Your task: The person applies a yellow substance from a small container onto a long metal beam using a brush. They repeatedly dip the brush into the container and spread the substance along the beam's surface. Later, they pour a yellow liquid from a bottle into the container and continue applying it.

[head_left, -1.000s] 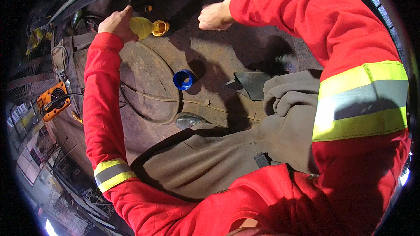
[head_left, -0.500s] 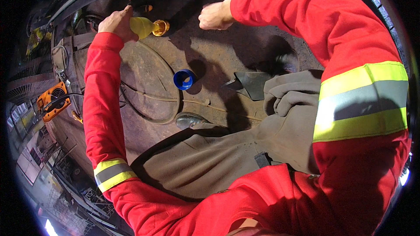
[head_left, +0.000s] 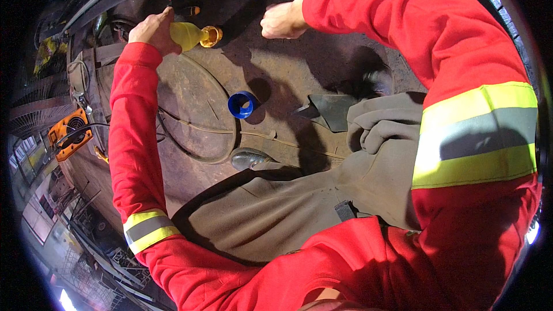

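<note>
My left hand (head_left: 151, 30) is wrapped round a yellow bottle (head_left: 184, 36) at the upper left. The bottle lies tilted sideways, its amber neck end (head_left: 212, 36) pointing right. Level with it, some way to the right, hangs my right hand (head_left: 284, 20) with its fingers curled in. Whatever is in those fingers, if anything, is hidden. Below and between the two hands stands a round blue open-topped cup (head_left: 242, 105) on the brown, dirty floor (head_left: 196, 80); neither hand touches it.
A hose (head_left: 236, 138) loops across the floor past the cup. A dark shoe tip (head_left: 249, 158) shows beside my grey-brown trousers (head_left: 276, 207). At the left is an orange device with a fan (head_left: 70, 134). An orange-tipped tool (head_left: 193, 10) lies beyond the bottle.
</note>
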`<state>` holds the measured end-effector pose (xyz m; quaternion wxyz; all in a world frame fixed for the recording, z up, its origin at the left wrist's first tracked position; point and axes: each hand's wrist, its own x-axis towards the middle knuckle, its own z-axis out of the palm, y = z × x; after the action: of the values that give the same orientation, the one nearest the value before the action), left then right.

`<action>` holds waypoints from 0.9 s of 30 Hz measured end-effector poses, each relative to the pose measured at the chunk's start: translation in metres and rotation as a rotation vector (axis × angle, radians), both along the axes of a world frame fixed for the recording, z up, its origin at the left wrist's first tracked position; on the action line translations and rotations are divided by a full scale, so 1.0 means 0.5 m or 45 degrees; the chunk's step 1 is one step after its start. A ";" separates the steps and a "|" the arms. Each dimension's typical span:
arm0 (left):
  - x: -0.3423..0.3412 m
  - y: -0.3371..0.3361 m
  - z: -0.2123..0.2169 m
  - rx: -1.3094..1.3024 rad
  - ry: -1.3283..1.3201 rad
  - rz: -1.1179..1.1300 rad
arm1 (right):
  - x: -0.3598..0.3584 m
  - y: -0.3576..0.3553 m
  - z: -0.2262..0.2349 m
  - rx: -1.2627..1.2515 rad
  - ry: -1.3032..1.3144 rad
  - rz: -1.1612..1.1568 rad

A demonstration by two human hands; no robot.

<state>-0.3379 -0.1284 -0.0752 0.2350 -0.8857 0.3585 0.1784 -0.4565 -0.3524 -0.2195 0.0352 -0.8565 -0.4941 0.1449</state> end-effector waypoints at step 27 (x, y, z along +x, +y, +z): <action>0.012 0.039 -0.009 -0.070 -0.005 0.030 | 0.007 -0.001 0.000 -0.047 0.016 0.013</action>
<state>-0.3321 -0.1091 -0.0799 0.2092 -0.8964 0.3523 0.1694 -0.4531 -0.3530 -0.2195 0.0218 -0.8536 -0.4954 0.1595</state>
